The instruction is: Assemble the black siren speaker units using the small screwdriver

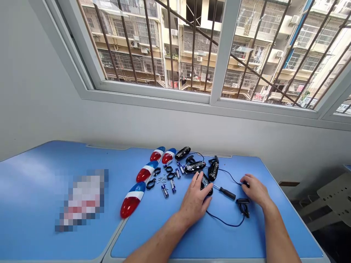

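Note:
My left hand point(193, 195) is over a black oval housing point(205, 182), its thumb and fingers on either side of it; part of the housing is hidden beneath. My right hand point(255, 190) has its fingers closed on a small black part point(246, 183) at a thin cable's end, mostly covered by the fingers. Between the hands lies a screwdriver point(227, 193) with a black handle. Nearer me, a black clip-like piece with a coiled cable point(243, 209) rests on the blue table point(219, 241). Other black oval housings point(195, 166) sit just beyond my left hand.
To the left are several red, white and blue oval shells point(133, 200). Batteries point(165, 191), small screws point(161, 180) and black ring clamps point(150, 183) are scattered beside them. A blurred-out item point(83, 199) lies farther left. The wall and barred window point(192, 95) stand behind the table.

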Tool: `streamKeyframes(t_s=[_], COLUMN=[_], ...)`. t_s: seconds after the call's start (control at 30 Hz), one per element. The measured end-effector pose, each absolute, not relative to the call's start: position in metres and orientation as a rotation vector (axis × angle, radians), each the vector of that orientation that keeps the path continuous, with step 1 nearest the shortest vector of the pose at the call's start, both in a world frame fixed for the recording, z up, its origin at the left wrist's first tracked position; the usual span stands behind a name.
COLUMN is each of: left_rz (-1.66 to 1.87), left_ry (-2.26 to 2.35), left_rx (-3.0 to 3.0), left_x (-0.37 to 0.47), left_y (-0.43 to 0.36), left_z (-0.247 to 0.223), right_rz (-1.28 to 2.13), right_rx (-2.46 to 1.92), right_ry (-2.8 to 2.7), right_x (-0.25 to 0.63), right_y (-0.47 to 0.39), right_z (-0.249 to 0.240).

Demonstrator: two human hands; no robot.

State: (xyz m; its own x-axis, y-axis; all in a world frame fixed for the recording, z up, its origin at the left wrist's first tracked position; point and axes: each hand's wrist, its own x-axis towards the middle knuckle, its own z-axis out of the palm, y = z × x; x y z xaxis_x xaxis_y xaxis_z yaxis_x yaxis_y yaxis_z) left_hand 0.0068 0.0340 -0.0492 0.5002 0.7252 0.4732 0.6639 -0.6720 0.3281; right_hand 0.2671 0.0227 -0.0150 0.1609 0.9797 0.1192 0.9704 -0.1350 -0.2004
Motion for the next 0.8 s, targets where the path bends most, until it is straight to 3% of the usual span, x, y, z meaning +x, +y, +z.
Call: streamKeyframes(t_s=[0.63, 0.8], left_rz=[0.934, 0.922], left_ry=[1.252, 1.248], left_rx=[2.565, 2.526], left_x=[0.004, 0.005], left_y=[0.027, 0.028], left_z=[-0.042, -0.047], right_rz=[-0.12, -0.232], right_rx=[-2.433, -2.246], right_ry=[-1.589, -1.62], right_x=[0.297, 0.294], right_y=[0.032, 0.038], right_z=[-0.034, -0.044])
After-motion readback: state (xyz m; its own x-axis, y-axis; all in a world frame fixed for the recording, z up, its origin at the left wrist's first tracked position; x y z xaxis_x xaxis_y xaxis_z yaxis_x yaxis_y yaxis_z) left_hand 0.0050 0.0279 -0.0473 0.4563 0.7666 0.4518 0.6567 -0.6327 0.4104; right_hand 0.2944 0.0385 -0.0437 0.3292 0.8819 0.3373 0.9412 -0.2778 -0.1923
